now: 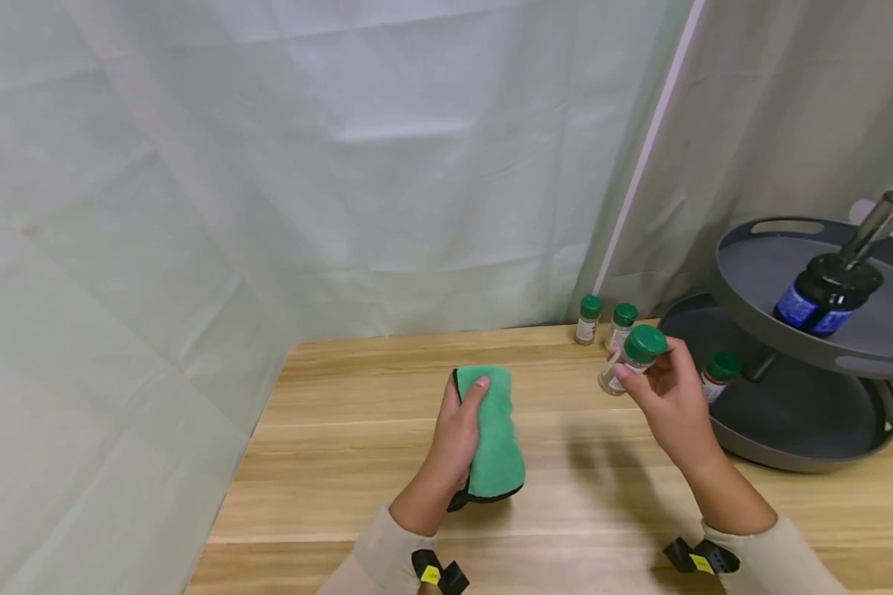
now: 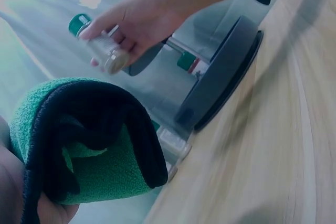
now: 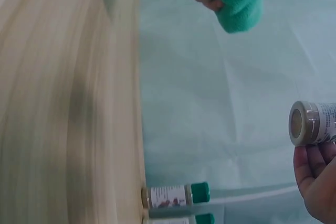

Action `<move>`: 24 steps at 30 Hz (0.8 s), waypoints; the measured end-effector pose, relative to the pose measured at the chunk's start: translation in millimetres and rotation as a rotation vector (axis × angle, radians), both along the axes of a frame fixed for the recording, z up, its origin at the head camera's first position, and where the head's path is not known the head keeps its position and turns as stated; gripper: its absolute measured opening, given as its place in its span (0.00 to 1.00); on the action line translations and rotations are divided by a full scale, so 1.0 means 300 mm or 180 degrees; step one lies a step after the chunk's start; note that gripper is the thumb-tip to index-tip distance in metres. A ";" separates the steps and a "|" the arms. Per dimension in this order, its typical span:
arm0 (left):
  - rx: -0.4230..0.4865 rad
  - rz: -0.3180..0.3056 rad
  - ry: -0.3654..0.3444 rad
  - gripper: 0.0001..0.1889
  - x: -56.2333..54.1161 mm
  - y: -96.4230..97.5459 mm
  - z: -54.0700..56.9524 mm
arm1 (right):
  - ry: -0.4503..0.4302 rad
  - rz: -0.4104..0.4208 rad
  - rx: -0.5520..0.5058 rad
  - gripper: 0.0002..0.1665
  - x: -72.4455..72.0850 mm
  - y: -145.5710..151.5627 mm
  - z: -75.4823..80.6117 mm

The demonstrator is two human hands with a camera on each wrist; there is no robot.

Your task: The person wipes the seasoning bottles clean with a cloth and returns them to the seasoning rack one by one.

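at the near edge, two pale sleeves reach in over the wooden table point(image 1: 327, 479), each with a small black device at the wrist. just beyond, left of the right arm, the left hand point(image 1: 456, 430) grips a folded green cloth point(image 1: 494, 438) with black edging, thumb laid over its upper face and fingers curled underneath; the left wrist view looks into the hollow between its folds.

a little farther and to the right, the right hand point(image 1: 677, 413) pinches a green-lidded jar point(image 1: 632, 359) between thumb and fingers. the jar is tilted and held up off the table, well apart from the cloth. this seems to be the moment of having jar and cloth both in hand, with no wiping under way. if the two are to meet, the next move calls for bringing them together, a steady pinch on the jar and the cloth's soft face toward its side.

to the right, another green-lidded jar point(image 1: 720, 372) sits in the lower tray point(image 1: 796, 459) of a two-tier stand; the upper tray point(image 1: 759, 260) bears a dark bottle point(image 1: 826, 293) with a blue label. at the far edge, two more jars point(image 1: 588, 321) stand upright near each other, before a pale hanging sheet point(image 1: 417, 165).
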State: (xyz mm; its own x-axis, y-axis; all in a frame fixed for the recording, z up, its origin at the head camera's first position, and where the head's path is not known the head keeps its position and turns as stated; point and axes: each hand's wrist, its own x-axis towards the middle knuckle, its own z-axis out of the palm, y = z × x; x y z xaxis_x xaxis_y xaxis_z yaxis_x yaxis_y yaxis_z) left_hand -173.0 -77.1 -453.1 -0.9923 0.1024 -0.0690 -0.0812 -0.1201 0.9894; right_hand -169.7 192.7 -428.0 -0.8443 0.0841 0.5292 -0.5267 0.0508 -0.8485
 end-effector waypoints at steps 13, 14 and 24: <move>-0.0172 -0.0067 -0.0028 0.23 -0.031 0.004 -0.071 | -0.0102 -0.0044 0.0013 0.24 0.022 0.163 -0.070; -0.0184 -0.0076 -0.0025 0.22 -0.034 0.008 -0.077 | -0.0094 -0.0028 -0.0030 0.24 0.023 0.177 -0.078; -0.0342 -0.0019 -0.0119 0.25 -0.059 0.022 -0.135 | -0.0102 -0.0015 -0.0085 0.25 0.051 0.297 -0.107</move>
